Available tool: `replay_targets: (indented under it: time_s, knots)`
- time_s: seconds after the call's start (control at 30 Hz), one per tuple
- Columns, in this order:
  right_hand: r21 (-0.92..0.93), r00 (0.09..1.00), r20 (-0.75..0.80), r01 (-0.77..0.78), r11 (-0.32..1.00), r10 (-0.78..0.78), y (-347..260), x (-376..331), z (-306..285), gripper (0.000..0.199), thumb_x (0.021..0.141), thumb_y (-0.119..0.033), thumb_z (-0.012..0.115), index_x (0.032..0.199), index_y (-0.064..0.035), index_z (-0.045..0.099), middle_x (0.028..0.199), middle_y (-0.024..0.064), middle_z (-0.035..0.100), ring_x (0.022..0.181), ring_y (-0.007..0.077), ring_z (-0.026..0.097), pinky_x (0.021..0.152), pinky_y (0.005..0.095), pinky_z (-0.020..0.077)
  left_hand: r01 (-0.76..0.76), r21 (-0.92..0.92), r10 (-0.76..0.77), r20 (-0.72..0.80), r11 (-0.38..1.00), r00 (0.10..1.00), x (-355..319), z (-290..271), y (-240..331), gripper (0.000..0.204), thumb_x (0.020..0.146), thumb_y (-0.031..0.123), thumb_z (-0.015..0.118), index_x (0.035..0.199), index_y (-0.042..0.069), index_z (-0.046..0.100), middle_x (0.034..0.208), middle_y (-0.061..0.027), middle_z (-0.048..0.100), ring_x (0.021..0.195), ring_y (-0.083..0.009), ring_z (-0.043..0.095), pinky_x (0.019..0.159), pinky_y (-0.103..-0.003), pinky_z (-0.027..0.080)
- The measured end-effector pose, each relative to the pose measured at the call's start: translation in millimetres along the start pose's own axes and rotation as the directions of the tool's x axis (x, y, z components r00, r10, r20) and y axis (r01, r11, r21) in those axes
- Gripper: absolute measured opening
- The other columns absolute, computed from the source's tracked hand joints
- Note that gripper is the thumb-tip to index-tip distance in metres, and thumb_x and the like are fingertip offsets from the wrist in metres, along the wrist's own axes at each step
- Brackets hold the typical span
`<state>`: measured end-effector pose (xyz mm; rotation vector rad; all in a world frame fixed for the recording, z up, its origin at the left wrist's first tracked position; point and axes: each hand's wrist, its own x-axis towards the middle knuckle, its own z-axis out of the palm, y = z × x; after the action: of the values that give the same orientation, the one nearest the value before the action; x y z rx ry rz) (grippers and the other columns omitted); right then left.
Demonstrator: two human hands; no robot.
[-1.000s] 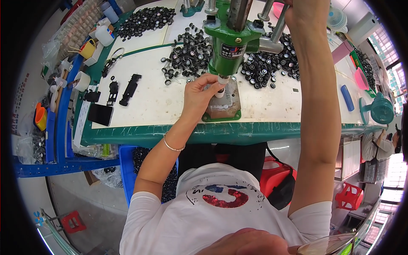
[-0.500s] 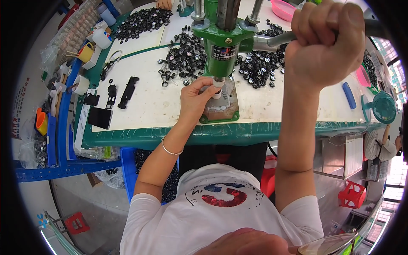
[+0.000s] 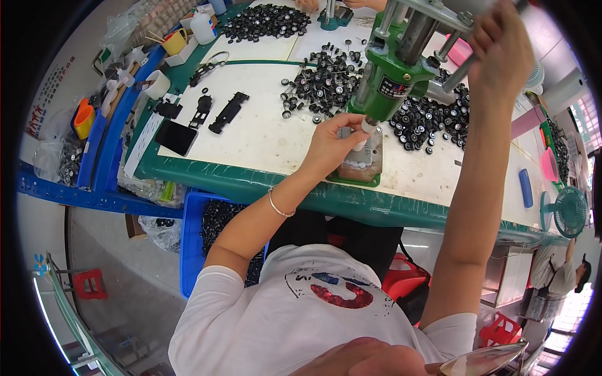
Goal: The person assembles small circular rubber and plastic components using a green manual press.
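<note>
A green hand press (image 3: 392, 72) stands on the table, its white-tipped ram just above a metal base plate (image 3: 364, 168). My left hand (image 3: 331, 149) is at the ram tip, thumb and fingers pinched together on something small that they mostly hide. A white cylindrical piece (image 3: 359, 145) stands below these fingers. My raised right hand (image 3: 500, 53) is closed around the press's lever (image 3: 461, 74). Behind the press lies a pile of small black wheels with metal axles (image 3: 323, 84); more black wheels (image 3: 426, 122) lie to its right.
On the left lie black toy-chassis parts (image 3: 229, 113) and a dark phone-like slab (image 3: 176, 137). Another wheel pile (image 3: 266, 24) sits at the back, near a co-worker's hand (image 3: 307, 5). A blue roll (image 3: 525, 188) and a green fan (image 3: 569, 212) are at right. A blue bin (image 3: 193, 250) stands below.
The whole view has turned, so the press appears further right and tilted. My right hand has swung the lever up and away. My left hand stays pinched at the ram tip.
</note>
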<state>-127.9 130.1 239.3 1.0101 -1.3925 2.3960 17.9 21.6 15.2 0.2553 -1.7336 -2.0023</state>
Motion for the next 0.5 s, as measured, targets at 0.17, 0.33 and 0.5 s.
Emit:
replay_targets:
  time_s: [0.17, 0.33, 0.5]
  knots:
    - [0.523, 0.781, 0.478, -0.620, 0.584, 0.402, 68, 53, -25, 0.022, 0.093, -0.021, 0.055, 0.076, -0.0083, 0.052, 0.056, -0.0068, 0.040, 0.042, 0.0037, 0.034, 0.038, 0.0192, 0.0278, -0.058, -0.211, 0.020, -0.174, 0.976, 0.984, 15, -8, -10, 0.008, 0.082, -0.001, 0.062, 0.090, 0.001, 0.063, 0.082, -0.0011, 0.060, 0.075, -0.0091, 0.056, 0.072, -0.022, 0.046]
    - [-0.363, 0.966, 0.029, 0.249, 0.898, -0.256, 35, -11, 4, 0.022, 0.092, -0.014, 0.052, 0.075, 0.0003, 0.055, 0.071, 0.0042, 0.054, 0.061, 0.0097, 0.044, 0.052, 0.0242, 0.0360, -0.064, 0.008, 0.063, -0.344, 0.998, 0.937, 7, -100, -21, 0.013, 0.078, -0.001, 0.063, 0.090, 0.003, 0.065, 0.075, -0.0003, 0.059, 0.063, -0.0058, 0.047, 0.059, -0.020, 0.040]
    - [-0.493, 0.745, 0.527, 0.660, 0.566, -0.409, 28, -121, -48, 0.012, 0.082, -0.001, 0.054, 0.091, -0.0002, 0.062, 0.086, 0.0072, 0.062, 0.066, 0.0171, 0.053, 0.060, 0.0275, 0.0409, 0.081, 0.560, 0.136, -0.336, 0.825, 0.932, 15, -152, -20, 0.029, 0.072, 0.015, 0.074, 0.100, 0.006, 0.070, 0.080, -0.0023, 0.061, 0.063, -0.0094, 0.049, 0.059, -0.023, 0.043]
